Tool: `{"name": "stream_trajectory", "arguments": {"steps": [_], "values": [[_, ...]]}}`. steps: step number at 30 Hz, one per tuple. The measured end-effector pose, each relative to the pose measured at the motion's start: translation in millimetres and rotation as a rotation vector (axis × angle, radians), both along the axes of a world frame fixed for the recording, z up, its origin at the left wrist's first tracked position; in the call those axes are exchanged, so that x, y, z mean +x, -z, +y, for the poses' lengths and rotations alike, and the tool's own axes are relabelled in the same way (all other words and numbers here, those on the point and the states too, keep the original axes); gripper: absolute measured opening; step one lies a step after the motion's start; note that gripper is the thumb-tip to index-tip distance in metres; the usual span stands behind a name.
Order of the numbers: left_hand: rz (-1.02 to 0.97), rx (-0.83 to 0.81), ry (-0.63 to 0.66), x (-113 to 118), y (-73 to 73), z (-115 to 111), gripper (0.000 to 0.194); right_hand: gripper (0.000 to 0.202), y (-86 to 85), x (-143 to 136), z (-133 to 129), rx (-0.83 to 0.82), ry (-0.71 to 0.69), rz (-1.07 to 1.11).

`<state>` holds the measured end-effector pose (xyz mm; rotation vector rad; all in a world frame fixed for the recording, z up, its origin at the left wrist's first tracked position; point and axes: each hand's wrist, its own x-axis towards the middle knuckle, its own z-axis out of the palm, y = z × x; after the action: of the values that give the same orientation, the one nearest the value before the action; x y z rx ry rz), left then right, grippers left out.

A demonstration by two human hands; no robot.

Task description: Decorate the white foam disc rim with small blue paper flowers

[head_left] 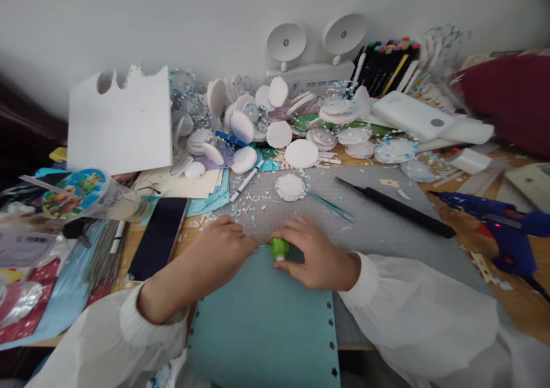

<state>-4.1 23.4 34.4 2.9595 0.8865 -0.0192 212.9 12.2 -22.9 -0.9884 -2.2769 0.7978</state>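
Note:
A teal sheet [266, 325] of paper or card extends from the desk's front edge toward me, with small flower-shaped holes along its left and right sides. At its far edge, my right hand [307, 250] is closed around a small green craft punch [279, 247] with a white part below. My left hand [221, 250] is closed, its thumb and fingers pinching the sheet's far left corner; the hand is slightly blurred. Just beyond the hands, tweezers [330, 206] and a round white paper disc [291, 187] lie on the grey cutting mat [365, 227].
A black-handled craft knife [404, 210] lies on the mat, and a blue glue gun [498, 222] with a lit red light is at right. A phone [158, 239] and a lidded cup [98, 196] are at left. White discs [302, 153] pile up behind, below a twin-head lamp [287, 43].

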Motion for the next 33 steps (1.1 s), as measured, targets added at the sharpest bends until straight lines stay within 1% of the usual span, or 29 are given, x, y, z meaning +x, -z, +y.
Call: {"name": "stream_trajectory", "arguments": {"steps": [4, 8, 10, 13, 14, 17, 19, 22, 26, 30, 33], "values": [[-0.043, 0.031, 0.006, -4, -0.1, -1, 0.025, 0.027, 1.1, 0, -1, -0.001, 0.008, 0.028], [-0.013, 0.024, -0.018, -3, -2.5, -1, 0.02, 0.025, -0.2, 0, -1, 0.023, 0.005, 0.034], [0.006, 0.035, -0.037, 0, -6.0, -3, 0.019, 0.024, -1.2, 0, -1, 0.046, 0.007, 0.033], [-0.009, 0.129, -0.084, 11, -14.4, -13, 0.011, 0.024, -2.6, 0, -1, 0.07, 0.007, 0.032], [-0.03, 0.159, -0.108, 16, -17.2, -17, 0.013, 0.022, -3.0, 0, -1, 0.075, 0.002, 0.028], [-0.073, 0.171, -0.132, 29, -21.2, -26, 0.035, 0.018, -3.9, -1, -2, 0.089, -0.013, 0.005], [-0.055, 0.132, -0.15, 35, -19.0, -25, 0.037, 0.017, -4.1, -1, -2, 0.1, -0.008, 0.003], [-0.033, 0.068, -0.17, 36, -11.3, -17, 0.035, 0.019, -4.2, -1, -1, 0.129, 0.01, 0.021], [-0.062, 0.026, -0.131, 32, -2.0, -8, 0.038, 0.019, -5.0, 1, 0, 0.147, 0.015, 0.0], [-0.113, -0.007, -0.097, 27, 1.6, -10, 0.038, 0.016, -5.0, 0, -3, 0.162, -0.014, 0.01], [-0.122, -0.015, -0.099, 26, 1.7, -11, 0.037, 0.015, -3.9, -1, -4, 0.191, -0.01, 0.035]]}}
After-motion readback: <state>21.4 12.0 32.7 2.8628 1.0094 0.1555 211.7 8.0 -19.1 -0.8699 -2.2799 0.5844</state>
